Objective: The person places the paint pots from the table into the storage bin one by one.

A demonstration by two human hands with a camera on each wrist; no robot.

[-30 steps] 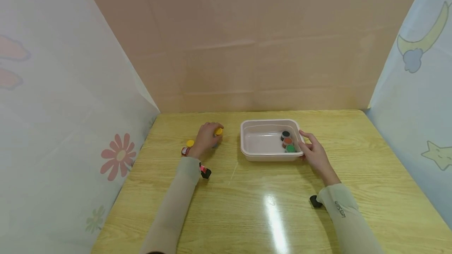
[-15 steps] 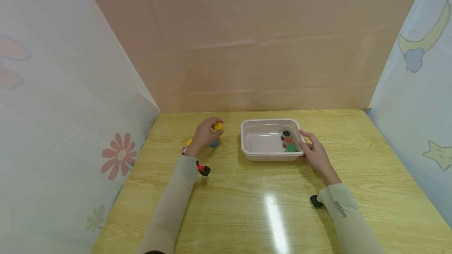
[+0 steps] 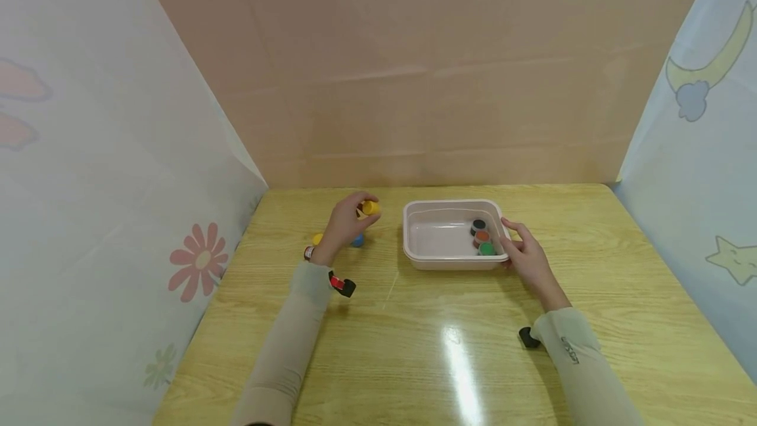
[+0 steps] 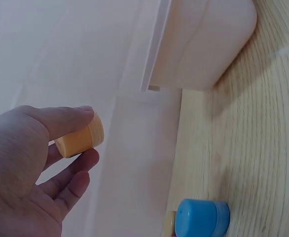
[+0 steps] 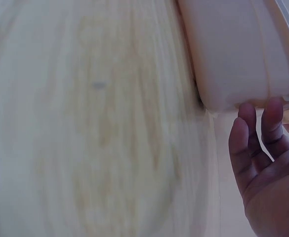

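Pinched between the thumb and fingers of my left hand (image 3: pixel 343 223) is a small yellow-orange jar (image 3: pixel 370 208), raised off the table; the left wrist view shows the jar (image 4: pixel 80 138) tilted in the grip. Below that hand a blue jar (image 3: pixel 357 240) rests on the table. My right hand (image 3: pixel 530 265) holds the right end of a pale pink tray (image 3: pixel 452 263), thumb at its rim and fingers on its outer wall (image 5: pixel 233 54). Inside the tray's right side lie a black-lidded jar (image 3: pixel 478 227), an orange-red one (image 3: pixel 481 238) and a green one (image 3: pixel 487 249).
Left of my left hand are a yellow lid (image 3: pixel 317 238) and a small dark red jar (image 3: pixel 309 253), both partly covered by the hand or wrist. The wooden table (image 3: pixel 402 347) ends at a brown backdrop (image 3: pixel 426 84), with patterned sheets on both sides.
My left hand has lifted the yellow-orange jar and moved slightly away from me and to the right, uncovering the blue jar. My right hand and the tray have stayed put.
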